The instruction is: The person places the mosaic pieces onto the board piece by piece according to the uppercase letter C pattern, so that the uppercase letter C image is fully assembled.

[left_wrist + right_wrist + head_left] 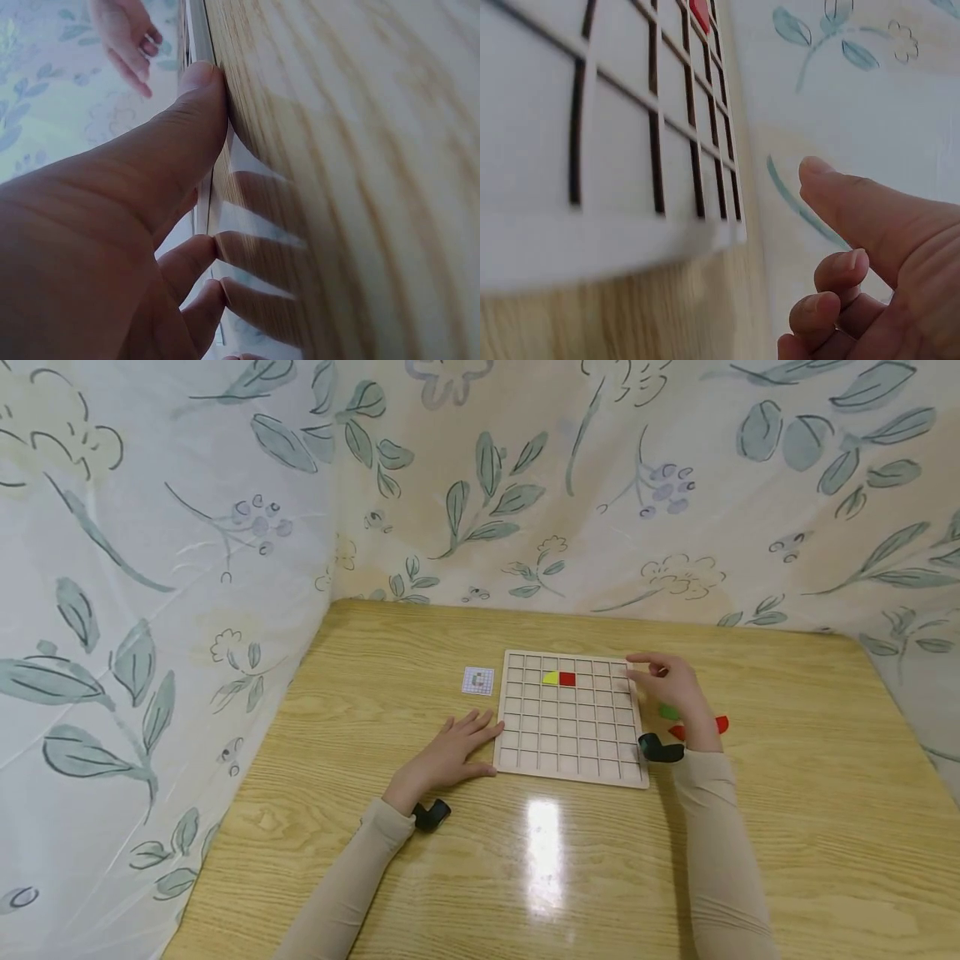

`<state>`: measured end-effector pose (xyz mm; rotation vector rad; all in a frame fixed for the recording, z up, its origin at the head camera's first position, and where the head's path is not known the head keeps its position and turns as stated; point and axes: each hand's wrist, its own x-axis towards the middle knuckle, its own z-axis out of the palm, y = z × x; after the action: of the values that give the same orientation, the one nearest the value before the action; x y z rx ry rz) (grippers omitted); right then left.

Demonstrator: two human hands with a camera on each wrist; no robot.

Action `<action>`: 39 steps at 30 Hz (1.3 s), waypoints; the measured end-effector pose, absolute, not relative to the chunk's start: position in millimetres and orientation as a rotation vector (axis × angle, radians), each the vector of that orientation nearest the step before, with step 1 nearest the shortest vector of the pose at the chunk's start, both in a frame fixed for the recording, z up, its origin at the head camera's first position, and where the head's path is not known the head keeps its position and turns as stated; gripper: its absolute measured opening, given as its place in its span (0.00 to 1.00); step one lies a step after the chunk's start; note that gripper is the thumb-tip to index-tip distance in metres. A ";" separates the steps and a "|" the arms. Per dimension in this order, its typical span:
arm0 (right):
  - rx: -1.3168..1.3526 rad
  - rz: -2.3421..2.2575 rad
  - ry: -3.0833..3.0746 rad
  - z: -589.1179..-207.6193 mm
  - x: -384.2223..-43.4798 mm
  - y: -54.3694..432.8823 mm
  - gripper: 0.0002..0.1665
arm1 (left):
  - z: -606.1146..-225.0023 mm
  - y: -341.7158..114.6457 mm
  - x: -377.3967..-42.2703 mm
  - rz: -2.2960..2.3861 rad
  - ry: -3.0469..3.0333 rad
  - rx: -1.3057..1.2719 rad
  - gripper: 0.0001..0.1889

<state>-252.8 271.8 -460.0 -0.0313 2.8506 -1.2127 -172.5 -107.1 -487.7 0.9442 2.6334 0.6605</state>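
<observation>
A wooden grid board [558, 722] lies flat on the table, its square cells divided by thin ridges. In its upper part a yellow piece with a curved edge [551, 678] sits beside a red square piece [567, 679]. My left hand [448, 753] rests on the table with fingers spread, the fingertips and thumb touching the board's left edge. Above the board's upper right corner hovers my right hand [670, 679], apart from the wood in the right wrist view, thumb [847, 196] extended and other fingers curled loosely. Nothing shows between its fingers.
A small printed grid card [477, 681] lies left of the board. Right of the board, partly hidden by the right arm, are a green piece [668, 712] and red pieces [722, 725]. Floral fabric [525, 502] hangs at the table's back and left.
</observation>
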 end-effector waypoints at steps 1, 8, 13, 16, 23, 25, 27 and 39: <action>-0.026 -1.211 2.850 -460.1 -252.5 275.1 0.25 | -487.8 -107.3 -172.4 0.662 2.633 0.943 0.38; 0.026 -1.210 2.873 -460.5 -250.1 295.5 0.28 | -487.9 -107.6 -171.6 0.665 2.629 0.937 0.38; 0.070 -1.193 2.867 -464.4 -247.7 309.2 0.30 | -487.8 -108.5 -170.9 0.664 2.626 0.931 0.38; 0.116 -1.150 2.873 -467.0 -246.3 317.5 0.31 | -488.5 -109.2 -171.0 0.661 2.626 0.938 0.38; 0.147 -1.114 2.886 -471.2 -247.1 334.0 0.31 | -489.3 -109.5 -171.8 0.653 2.636 0.946 0.38; 0.140 -1.104 2.896 -471.9 -248.2 337.4 0.31 | -489.0 -109.6 -171.8 0.656 2.635 0.946 0.38; 0.134 -1.095 2.903 -472.1 -249.0 339.8 0.31 | -488.8 -110.0 -171.6 0.658 2.637 0.948 0.38; 0.175 -1.023 2.835 -474.7 -256.0 346.4 0.37 | -488.4 -110.3 -170.4 0.686 2.622 0.959 0.38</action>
<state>-256.0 346.4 -474.7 0.1746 2.8348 -1.0226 -170.4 -110.3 -488.4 0.9586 2.6223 0.6858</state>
